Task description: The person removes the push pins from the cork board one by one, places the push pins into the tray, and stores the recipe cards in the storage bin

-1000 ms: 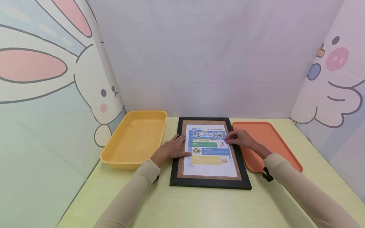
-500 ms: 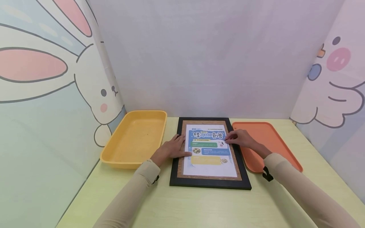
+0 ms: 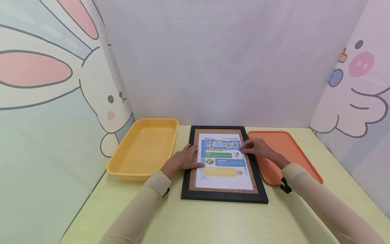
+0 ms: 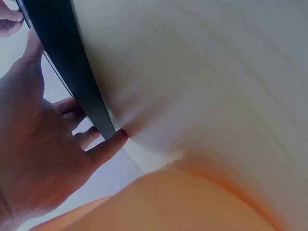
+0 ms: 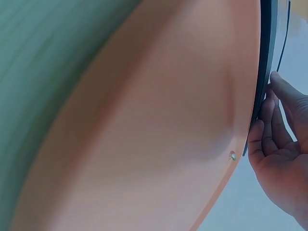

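A printed poster [image 3: 224,182] with blue, green and yellow panels lies on a cork board [image 3: 192,183] in a black frame [image 3: 225,196]. My left hand [image 3: 184,158] rests across the frame's left side, its thumb extended onto the poster. In the left wrist view, the left hand's [image 4: 45,130] fingers spread along the black frame [image 4: 67,57], one fingertip past its outer side. At the poster's upper right edge, my right hand [image 3: 256,148] brings thumb and curled fingertips together in a pinch. Whatever small thing they pinch is hidden, also in the right wrist view of that hand [image 5: 284,134].
A yellow tray [image 3: 143,145] stands left of the frame. An orange tray [image 3: 286,149] lies against its right side, partly under my right forearm. Near this tray's edge, a small shiny spot [image 5: 232,155] shows in the right wrist view. Printed walls [image 3: 237,67] enclose the table [image 3: 195,220].
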Motion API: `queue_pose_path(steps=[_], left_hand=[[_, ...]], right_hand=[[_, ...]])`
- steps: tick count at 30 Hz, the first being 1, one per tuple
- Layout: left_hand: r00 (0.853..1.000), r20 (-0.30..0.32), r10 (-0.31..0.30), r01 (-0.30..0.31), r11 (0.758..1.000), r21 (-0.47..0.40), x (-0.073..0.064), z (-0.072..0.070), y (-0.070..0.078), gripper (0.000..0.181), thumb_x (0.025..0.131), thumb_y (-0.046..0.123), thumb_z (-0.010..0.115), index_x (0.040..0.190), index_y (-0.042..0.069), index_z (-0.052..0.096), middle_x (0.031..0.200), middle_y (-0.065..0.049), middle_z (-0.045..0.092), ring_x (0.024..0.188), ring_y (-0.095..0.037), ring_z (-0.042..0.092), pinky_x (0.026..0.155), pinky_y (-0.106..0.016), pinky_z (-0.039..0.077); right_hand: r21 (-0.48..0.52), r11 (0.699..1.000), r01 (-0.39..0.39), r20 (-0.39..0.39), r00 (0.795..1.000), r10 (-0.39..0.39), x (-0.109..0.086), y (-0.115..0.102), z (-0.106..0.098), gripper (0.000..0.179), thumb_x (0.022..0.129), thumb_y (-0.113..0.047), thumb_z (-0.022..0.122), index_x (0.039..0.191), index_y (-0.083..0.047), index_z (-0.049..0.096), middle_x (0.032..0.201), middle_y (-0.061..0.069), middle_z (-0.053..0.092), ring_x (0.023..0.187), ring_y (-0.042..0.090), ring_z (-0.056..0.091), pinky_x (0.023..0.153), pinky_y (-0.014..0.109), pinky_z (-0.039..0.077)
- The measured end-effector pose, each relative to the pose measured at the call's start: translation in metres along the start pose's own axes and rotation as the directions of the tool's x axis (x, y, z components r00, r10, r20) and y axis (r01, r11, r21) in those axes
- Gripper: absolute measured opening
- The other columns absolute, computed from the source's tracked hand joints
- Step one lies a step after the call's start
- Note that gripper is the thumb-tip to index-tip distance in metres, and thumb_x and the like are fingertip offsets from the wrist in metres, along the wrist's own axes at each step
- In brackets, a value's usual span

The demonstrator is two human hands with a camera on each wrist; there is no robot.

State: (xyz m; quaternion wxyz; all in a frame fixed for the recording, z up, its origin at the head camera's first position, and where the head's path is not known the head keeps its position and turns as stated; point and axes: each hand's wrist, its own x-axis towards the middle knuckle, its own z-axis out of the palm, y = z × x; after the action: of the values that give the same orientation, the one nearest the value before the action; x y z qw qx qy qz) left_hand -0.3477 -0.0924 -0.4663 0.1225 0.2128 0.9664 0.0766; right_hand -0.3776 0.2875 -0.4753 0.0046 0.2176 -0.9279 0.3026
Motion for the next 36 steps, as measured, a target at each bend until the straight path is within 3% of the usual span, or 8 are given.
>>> queue_pose_path(steps=[28, 36], left_hand=[[1.000, 0.003, -0.004, 0.004, 1.000, 0.019, -0.001, 0.002, 0.000, 0.107, 0.089, 0.079, 0.057, 0.167, 0.016, 0.020, 0.174, -0.003, 0.018, 0.160, -0.031, 0.013, 0.118, -0.061, 0.033], [1.000, -0.002, 0.003, -0.003, 1.000, 0.022, -0.002, 0.001, 0.001, 0.107, 0.089, 0.078, 0.057, 0.167, 0.014, 0.021, 0.174, -0.004, 0.017, 0.159, -0.031, 0.014, 0.118, -0.060, 0.034]], right_hand=[[-0.029, 0.999, -0.025, -0.042, 0.999, 0.024, 0.000, 0.007, -0.007, 0.017, 0.089, -0.014, 0.084, 0.105, -0.008, 0.082, 0.100, 0.005, 0.077, 0.083, 0.019, 0.063, 0.070, 0.025, 0.052], [-0.064, 0.995, -0.080, -0.052, 0.996, 0.077, -0.001, 0.009, -0.011, 0.013, 0.092, -0.018, 0.081, 0.103, -0.010, 0.081, 0.102, 0.006, 0.076, 0.085, 0.021, 0.063, 0.073, 0.032, 0.052]])
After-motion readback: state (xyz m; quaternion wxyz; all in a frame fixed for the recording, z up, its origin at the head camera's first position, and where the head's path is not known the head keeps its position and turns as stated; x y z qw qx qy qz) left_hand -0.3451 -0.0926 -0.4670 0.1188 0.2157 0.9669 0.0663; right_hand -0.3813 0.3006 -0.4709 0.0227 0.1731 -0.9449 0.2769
